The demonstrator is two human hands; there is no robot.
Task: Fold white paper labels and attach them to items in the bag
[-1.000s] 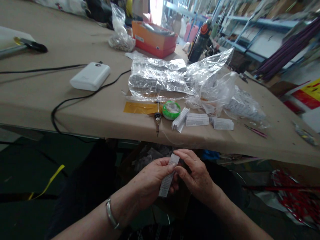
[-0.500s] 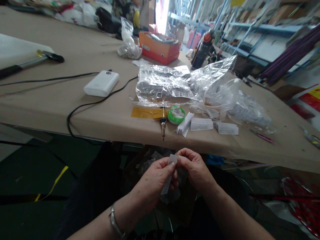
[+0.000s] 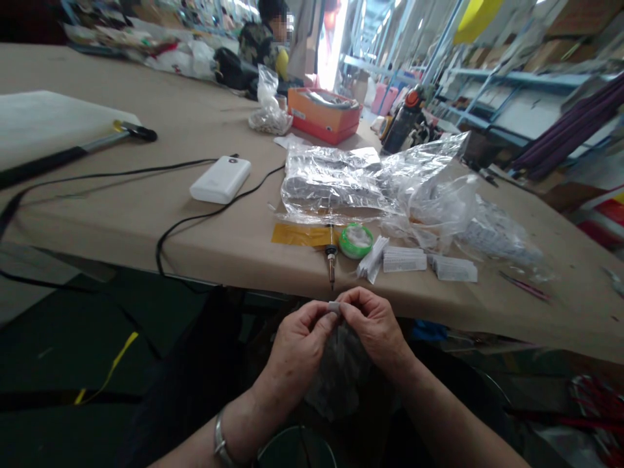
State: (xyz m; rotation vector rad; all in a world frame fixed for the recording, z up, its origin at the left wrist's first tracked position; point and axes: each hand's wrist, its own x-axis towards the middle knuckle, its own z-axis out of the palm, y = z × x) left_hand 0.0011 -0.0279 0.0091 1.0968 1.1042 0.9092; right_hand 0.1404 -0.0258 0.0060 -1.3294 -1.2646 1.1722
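Observation:
A small whitish printed label (image 3: 334, 306) shows between my fingertips, just in front of the table edge. My left hand (image 3: 298, 339) pinches it between thumb and fingers, and my right hand (image 3: 376, 323) grips its right side. Most of the label is hidden behind the fingers. Straight ahead, a soldering iron (image 3: 331, 263) points its tip over the edge. Next to it is a green round tin (image 3: 355, 240) with pale stuff inside. Stacks of white labels (image 3: 404, 259) lie to the right of the tin. Below my hands, a blurred heap of translucent pieces (image 3: 336, 377) shows.
Behind the iron lie a brown tape strip (image 3: 298, 234) and clear plastic bags (image 3: 341, 182). A white power bank (image 3: 221, 179) with a black cable sits left. Tweezers (image 3: 525, 286) lie right. An orange box (image 3: 324, 116) and a dark bottle (image 3: 402, 120) stand farther back. Beyond, a person (image 3: 260, 42) is visible.
The long tail of the label that hung below my left hand no longer shows; only a short end is visible. The view has tilted up, so the tabletop appears lower and farther right.

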